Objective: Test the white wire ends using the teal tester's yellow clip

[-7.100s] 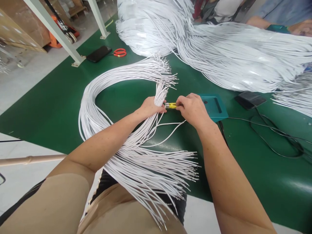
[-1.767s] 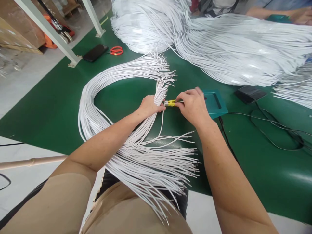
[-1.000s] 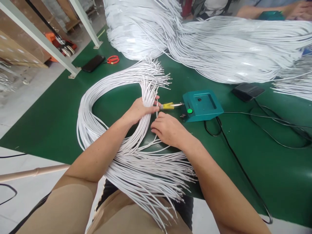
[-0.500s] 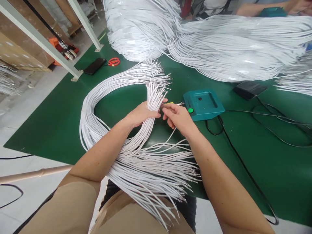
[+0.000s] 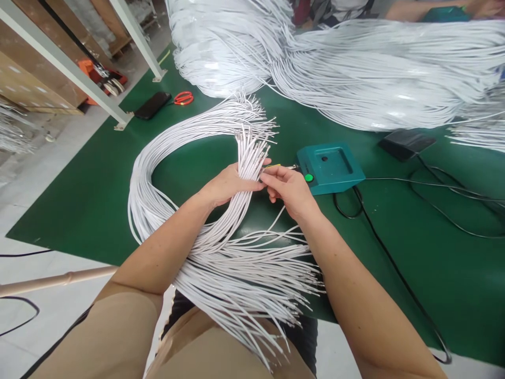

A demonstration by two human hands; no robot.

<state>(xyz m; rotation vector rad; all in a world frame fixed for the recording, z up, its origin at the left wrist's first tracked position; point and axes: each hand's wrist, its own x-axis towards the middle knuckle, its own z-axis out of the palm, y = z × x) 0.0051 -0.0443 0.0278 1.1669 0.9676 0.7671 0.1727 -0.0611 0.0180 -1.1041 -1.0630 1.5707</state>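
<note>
A bundle of white cables [image 5: 246, 160] stands up through my left hand [image 5: 225, 185], which is wrapped around it just below the cable ends. My right hand [image 5: 291, 190] is closed in a pinch beside the bundle, its fingertips touching or nearly touching my left thumb. What it pinches is hidden. One loose white cable [image 5: 277, 218] runs up to just beneath my right hand. Just beyond my right hand sits a teal device [image 5: 342, 180] with a green button [image 5: 309, 178], its metal tip pointing toward my fingers. More of the cables [image 5: 252, 263] fan out below my forearms.
Large heaps of white cable [image 5: 374, 79] cover the back of the green table [image 5: 445, 284]. A black phone-like object [image 5: 152, 106] and red-handled scissors [image 5: 183, 98] lie at the back left. Black cords [image 5: 389, 252] and a black pedal-like block [image 5: 406, 143] are at right. Another person's arm [image 5: 414, 10] shows behind.
My right hand's pinched fingertips have shifted slightly left, closer to the bundle and my left thumb. My left hand keeps its hold on the cables.
</note>
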